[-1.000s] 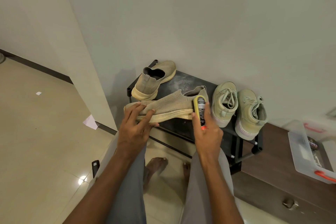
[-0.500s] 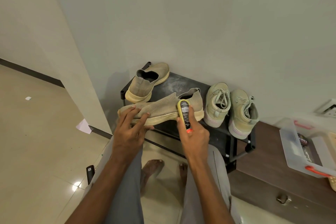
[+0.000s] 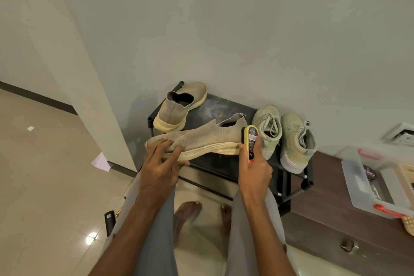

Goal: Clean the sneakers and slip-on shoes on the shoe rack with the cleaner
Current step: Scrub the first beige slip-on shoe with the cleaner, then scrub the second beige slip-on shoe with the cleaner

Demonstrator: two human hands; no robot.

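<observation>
clear plastic box (image 3: 358, 186) on the wooden cabinet (image 3: 331, 215) holds a dark round tin (image 3: 370, 173).

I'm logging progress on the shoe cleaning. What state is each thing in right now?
Beige knit slip-on shoe: on its side, toe gripped by left hand.
Yellow shoe cleaner: held by right hand, against that shoe's heel.
Second beige slip-on shoe: upright on black shoe rack.
Pale green lace-up sneakers: upright, side by side.
Clear plastic box: open.
</observation>
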